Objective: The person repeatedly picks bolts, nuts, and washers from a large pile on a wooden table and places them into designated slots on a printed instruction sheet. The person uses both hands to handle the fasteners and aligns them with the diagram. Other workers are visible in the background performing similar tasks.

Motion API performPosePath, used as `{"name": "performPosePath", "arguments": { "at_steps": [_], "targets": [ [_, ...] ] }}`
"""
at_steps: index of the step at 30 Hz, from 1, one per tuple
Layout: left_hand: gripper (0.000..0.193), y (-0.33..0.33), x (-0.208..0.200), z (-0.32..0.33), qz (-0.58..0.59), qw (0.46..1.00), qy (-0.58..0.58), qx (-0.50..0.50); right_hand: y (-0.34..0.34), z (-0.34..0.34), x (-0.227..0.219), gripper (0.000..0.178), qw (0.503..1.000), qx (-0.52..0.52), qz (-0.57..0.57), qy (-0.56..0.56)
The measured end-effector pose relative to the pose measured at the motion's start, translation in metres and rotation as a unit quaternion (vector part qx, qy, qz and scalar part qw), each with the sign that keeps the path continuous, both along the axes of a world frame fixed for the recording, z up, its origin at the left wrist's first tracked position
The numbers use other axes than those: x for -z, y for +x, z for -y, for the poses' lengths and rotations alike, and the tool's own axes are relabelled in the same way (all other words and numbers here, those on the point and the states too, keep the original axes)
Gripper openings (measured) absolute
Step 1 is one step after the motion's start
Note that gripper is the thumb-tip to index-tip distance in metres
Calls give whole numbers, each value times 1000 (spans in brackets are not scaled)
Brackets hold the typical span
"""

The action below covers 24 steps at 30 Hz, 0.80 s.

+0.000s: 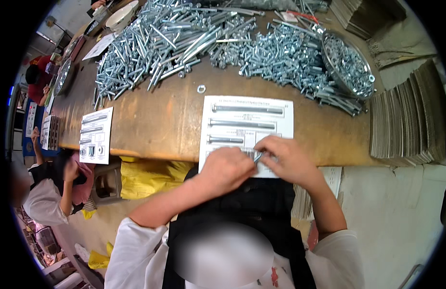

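Note:
A white printed card (249, 113) lies at the table's front edge before me, with three silver bolts set across it: the longest bolt (247, 109) at the top, a middle one (242, 124) and a shorter one (226, 139) below. Over the card's lower part, my right hand (288, 161) pinches a small silver metal fastener (257, 156); its exact kind is hidden. Close against it, my left hand (227, 167) is closed, fingers curled down on the card, and what they hold is hidden. The hands cover most of the card's bottom row.
Heaped bolts (155, 48) and shorter bolts (285, 53) fill the far side, with a metal bowl of small hardware (348, 65) at right. One nut (201, 89) lies beyond the card. Cardboard stacks (401, 118) stand right; another loaded card (95, 135) and a co-worker (49, 192) are left.

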<state>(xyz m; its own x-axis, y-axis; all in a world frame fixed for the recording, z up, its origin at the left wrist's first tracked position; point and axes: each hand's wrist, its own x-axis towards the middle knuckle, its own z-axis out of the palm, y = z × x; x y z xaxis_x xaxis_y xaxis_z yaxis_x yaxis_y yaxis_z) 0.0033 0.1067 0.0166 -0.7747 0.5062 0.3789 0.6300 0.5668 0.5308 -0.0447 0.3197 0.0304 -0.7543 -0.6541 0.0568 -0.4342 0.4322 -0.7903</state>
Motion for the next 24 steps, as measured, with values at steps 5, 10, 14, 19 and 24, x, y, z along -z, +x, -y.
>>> {"name": "performPosePath", "arguments": {
  "at_steps": [5,10,14,19,24],
  "targets": [
    [22,-7,0,2,10,1000,-18,-12,-12,3,-5,26,999,-40,28,15],
    [26,-85,-1,15,41,989,-36,-138,-83,-1,-4,18,960,188,-184,90],
    [20,-174,28,14,-23,980,-46,-192,-140,15,25,18,927,267,-207,161],
    [9,-202,42,17,-24,984,-60,-167,-147,27,38,17,911,315,-214,159],
    [11,-195,33,26,3,985,-49,-168,-144,27,35,16,928,315,-166,107]
  ]
}}
